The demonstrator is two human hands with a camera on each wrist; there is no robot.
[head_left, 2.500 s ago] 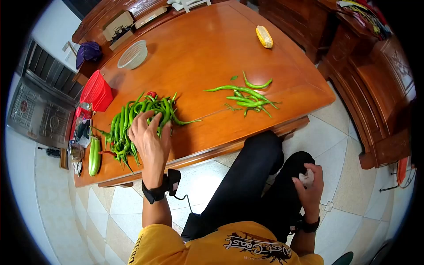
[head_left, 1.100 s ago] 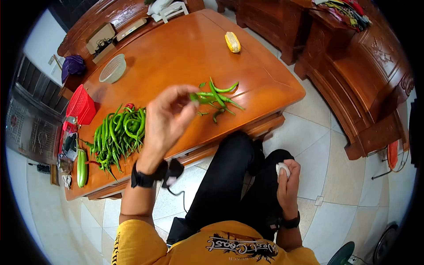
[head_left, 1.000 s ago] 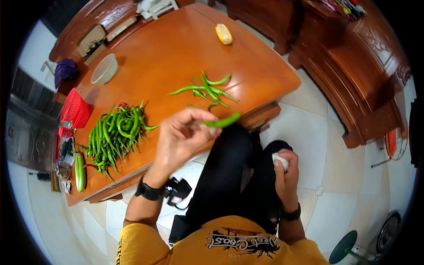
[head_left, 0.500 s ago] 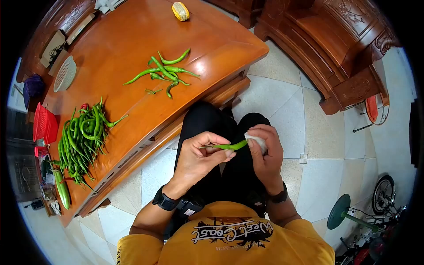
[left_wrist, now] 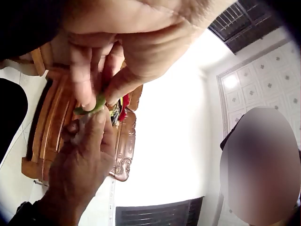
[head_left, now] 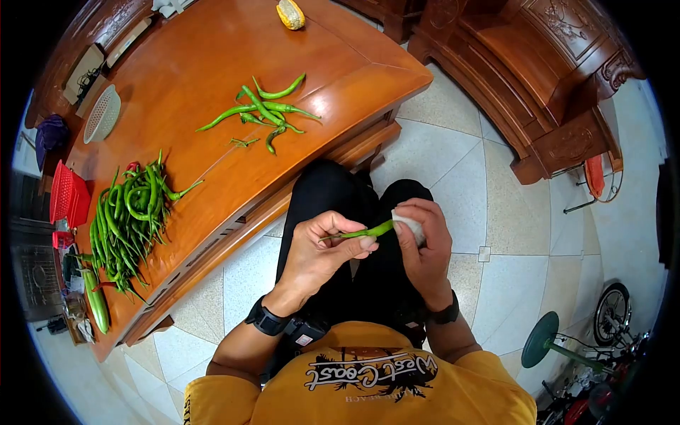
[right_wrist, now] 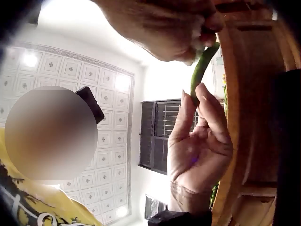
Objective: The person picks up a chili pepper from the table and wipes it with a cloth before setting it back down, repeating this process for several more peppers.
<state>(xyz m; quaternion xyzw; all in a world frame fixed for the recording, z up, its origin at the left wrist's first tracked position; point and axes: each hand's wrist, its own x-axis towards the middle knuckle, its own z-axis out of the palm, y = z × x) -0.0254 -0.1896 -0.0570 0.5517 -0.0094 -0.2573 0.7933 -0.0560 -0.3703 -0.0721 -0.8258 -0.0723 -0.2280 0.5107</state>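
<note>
In the head view a green pepper (head_left: pixel 379 229) lies level above the person's lap, its left part pinched between thumb and fingers of the left hand (head_left: pixel 320 249). The right hand (head_left: pixel 428 244) holds a white cloth or wad (head_left: pixel 409 225) against the pepper's right end. The right wrist view shows the pepper (right_wrist: pixel 203 70) spanning the two hands, the left hand (right_wrist: pixel 200 141) gripping one end. In the left wrist view the right hand (left_wrist: pixel 77 165) meets the pepper (left_wrist: pixel 96 104) at the left fingertips; the cloth is mostly hidden there.
On the wooden table (head_left: pixel 212 64) lie a large pile of peppers (head_left: pixel 127 219), a smaller group (head_left: pixel 269 113), corn (head_left: pixel 290 14) and a long green vegetable (head_left: pixel 96 301). A red basket (head_left: pixel 69 195) and a pale basket (head_left: pixel 103 113) stand at the left.
The left hand has moved from the pepper pile to above the lap with one pepper. The right hand has risen from the knee, its cloth now at the pepper's end. The head view has shifted.
</note>
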